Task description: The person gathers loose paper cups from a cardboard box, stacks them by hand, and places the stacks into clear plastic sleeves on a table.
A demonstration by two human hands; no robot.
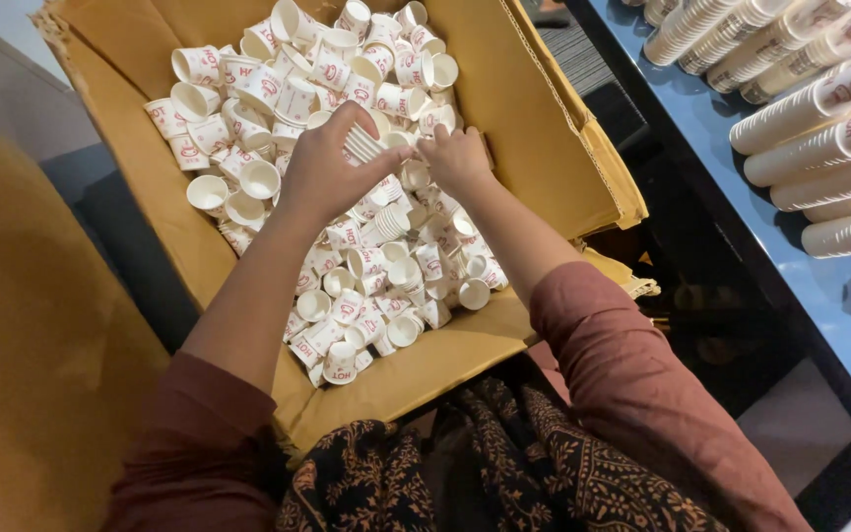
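A large open cardboard box [534, 118] in front of me holds several loose small white paper cups [347, 286] with red print. My left hand [322, 167] is closed around a short stack of nested cups [366, 146], held over the pile. My right hand [457, 158] is just to the right of it, fingers pinched on a single cup [429, 135] at the open end of the stack. Both forearms reach out from rust-coloured sleeves over the box.
A blue table [800, 276] at the right carries long stacks of nested cups [819, 108] lying on their sides. The box's flaps [603, 158] stand out to the right. A brown surface [32, 355] fills the left. Dark patterned cloth [504, 463] covers my lap.
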